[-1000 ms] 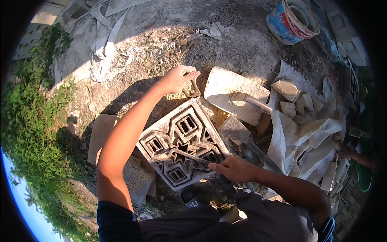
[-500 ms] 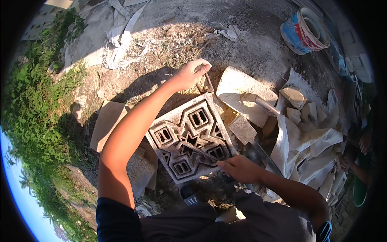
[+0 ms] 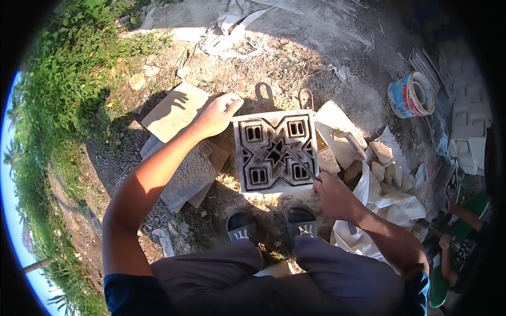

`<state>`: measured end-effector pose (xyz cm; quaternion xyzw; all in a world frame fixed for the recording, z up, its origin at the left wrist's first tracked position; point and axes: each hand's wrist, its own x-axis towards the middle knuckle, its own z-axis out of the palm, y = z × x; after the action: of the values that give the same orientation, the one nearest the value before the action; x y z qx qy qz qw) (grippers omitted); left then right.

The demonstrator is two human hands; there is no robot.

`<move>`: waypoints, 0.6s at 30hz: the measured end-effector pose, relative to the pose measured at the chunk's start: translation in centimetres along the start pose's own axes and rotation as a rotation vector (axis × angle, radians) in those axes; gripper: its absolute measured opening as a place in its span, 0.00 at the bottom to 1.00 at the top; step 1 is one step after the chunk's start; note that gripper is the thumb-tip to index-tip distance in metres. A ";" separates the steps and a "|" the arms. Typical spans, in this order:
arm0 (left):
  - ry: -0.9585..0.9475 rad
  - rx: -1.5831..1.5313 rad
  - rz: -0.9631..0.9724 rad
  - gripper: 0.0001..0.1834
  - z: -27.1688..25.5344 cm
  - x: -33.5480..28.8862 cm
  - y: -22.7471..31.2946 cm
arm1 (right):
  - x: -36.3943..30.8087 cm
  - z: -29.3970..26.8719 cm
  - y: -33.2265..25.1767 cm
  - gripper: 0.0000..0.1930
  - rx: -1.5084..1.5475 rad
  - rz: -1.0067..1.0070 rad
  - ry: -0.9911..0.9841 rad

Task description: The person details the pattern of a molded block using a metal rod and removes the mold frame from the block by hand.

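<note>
With right hand point(image 3: 337, 197) closed on a thin tool point(image 3: 311, 173) at the block's point(image 3: 270, 154) near-right corner, left hand point(image 3: 217, 114) curled by its far-left corner, hold unclear. Lies between both hands, squarish, without long axis.

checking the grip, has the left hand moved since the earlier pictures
Yes: the left hand has moved leftward, away from the metal loop handle, to near the far-left corner of the star-patterned block.
</note>
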<state>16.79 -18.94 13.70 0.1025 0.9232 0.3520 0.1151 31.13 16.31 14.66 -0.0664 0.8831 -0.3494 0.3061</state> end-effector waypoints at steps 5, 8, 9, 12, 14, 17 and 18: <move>0.265 0.285 0.050 0.23 5.8 -6.3 -0.7 | 2.0 -0.8 -4.2 0.09 0.385 0.435 -0.402; 0.407 0.218 -0.251 0.28 10.7 -6.2 1.9 | 3.6 0.1 -3.7 0.08 0.490 0.479 -0.384; 0.431 0.137 -0.334 0.29 11.5 -6.1 3.0 | 4.4 0.5 -2.7 0.08 0.483 0.485 -0.376; 0.559 0.106 -0.558 0.29 13.9 -7.4 5.5 | 5.0 0.3 -2.8 0.10 1.216 0.815 -0.490; 0.580 -0.003 -0.615 0.29 13.3 -7.9 6.4 | 3.7 -0.7 -7.2 0.10 1.027 0.840 -0.444; 0.614 -0.156 -0.678 0.29 12.5 -7.3 6.7 | 3.3 -0.6 -8.0 0.13 0.833 0.843 -0.385; 0.575 -0.147 -0.760 0.29 12.3 -6.9 6.8 | 3.3 -0.7 -8.0 0.14 0.890 0.882 -0.400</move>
<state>27.61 -8.14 10.30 -0.3521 0.8624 0.3632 -0.0177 27.28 9.61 18.64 0.3710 0.5246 -0.5039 0.5772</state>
